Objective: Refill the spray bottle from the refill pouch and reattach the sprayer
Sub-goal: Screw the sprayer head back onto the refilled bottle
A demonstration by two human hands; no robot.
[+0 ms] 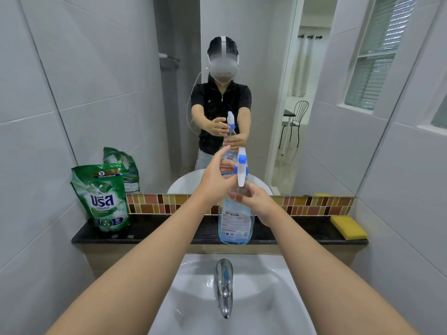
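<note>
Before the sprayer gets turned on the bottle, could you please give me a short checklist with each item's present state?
1. Spray bottle upright on the dark ledge: ok.
2. Right hand grips the bottle's neck: ok.
3. Left hand at the sprayer: ok.
4. Sprayer seated straight on the neck: cannot tell, the hands hide the collar.
5. Blue liquid in the bottle: ok.
6. Refill pouch standing apart at the left: ok.
</note>
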